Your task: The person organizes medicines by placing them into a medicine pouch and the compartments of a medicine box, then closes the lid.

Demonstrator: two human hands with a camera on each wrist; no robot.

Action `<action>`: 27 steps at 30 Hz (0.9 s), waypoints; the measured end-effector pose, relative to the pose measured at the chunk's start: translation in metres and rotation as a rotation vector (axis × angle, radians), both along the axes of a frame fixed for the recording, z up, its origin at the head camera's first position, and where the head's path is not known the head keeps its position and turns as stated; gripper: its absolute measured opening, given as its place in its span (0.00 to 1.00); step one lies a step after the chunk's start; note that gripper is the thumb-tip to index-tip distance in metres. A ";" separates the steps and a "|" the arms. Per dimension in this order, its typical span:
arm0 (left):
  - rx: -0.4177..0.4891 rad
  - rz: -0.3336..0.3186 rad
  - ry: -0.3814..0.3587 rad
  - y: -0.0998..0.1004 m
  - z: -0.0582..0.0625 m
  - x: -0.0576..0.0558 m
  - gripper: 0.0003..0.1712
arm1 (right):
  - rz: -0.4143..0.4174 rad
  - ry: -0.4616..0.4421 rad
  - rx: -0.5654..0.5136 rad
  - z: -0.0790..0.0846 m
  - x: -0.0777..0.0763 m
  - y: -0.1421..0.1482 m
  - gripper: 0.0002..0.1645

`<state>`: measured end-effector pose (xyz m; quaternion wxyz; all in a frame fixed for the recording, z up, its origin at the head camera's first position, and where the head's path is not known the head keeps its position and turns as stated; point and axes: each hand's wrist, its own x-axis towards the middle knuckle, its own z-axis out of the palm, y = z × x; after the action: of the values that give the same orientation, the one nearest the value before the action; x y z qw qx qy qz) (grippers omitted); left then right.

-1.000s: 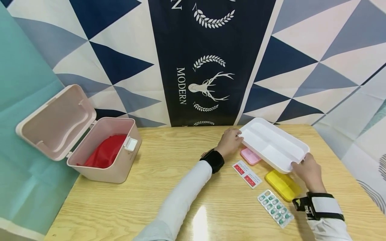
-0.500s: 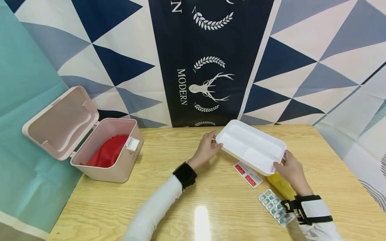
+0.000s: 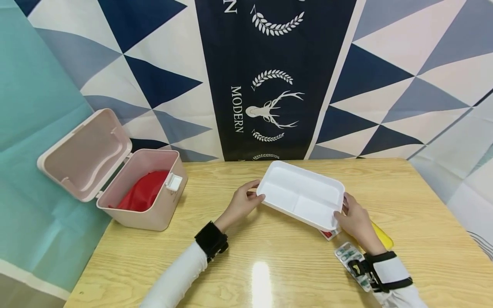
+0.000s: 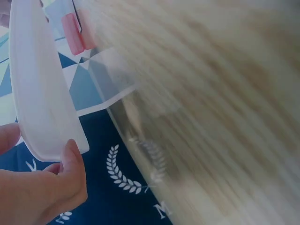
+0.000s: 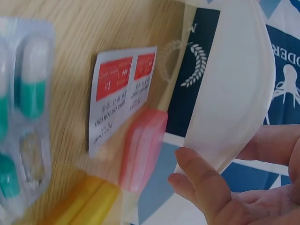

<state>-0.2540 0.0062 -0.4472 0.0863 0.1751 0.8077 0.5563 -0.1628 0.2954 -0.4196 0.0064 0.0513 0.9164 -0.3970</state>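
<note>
A white divided tray (image 3: 300,194) is held level above the table, its compartments facing up. My left hand (image 3: 242,201) grips its left end, with the thumb on the near rim. At the opposite end, my right hand (image 3: 356,220) pinches the rim between thumb and fingers. The right wrist view shows the tray's underside (image 5: 229,84) raised off the wood. Beneath and beside it lie a red-and-white cotton pad packet (image 5: 122,93), a pink case (image 5: 143,150) and a yellow case (image 5: 84,204). A blister pack of green-and-white capsules (image 3: 346,252) is partly covered by my right wrist.
At the left of the wooden table (image 3: 239,265) stands a pink storage box (image 3: 169,209), its lid (image 3: 88,149) swung back. Red cloth (image 3: 142,192) lies inside. A patterned backdrop (image 3: 265,85) rises behind the table's far edge.
Both hands have carried the tray leftward and slightly toward me. It has passed from over the pink case to partly over the cotton pad packet. The box has stayed put.
</note>
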 end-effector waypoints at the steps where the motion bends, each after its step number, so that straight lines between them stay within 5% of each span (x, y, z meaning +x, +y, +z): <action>1: -0.006 -0.004 -0.008 -0.003 0.001 0.002 0.31 | 0.007 0.007 -0.002 0.000 0.000 -0.001 0.41; 14: -0.040 -0.079 -0.136 -0.047 -0.004 0.034 0.36 | 0.103 0.057 0.032 -0.005 0.002 -0.028 0.37; 27: -0.117 0.058 -0.019 -0.067 -0.012 0.077 0.36 | 0.163 0.050 -0.001 -0.022 0.007 -0.058 0.36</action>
<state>-0.1767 -0.0604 -0.4592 0.0881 0.1410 0.8426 0.5122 -0.1558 0.2378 -0.4420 0.0159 -0.0335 0.9172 -0.3966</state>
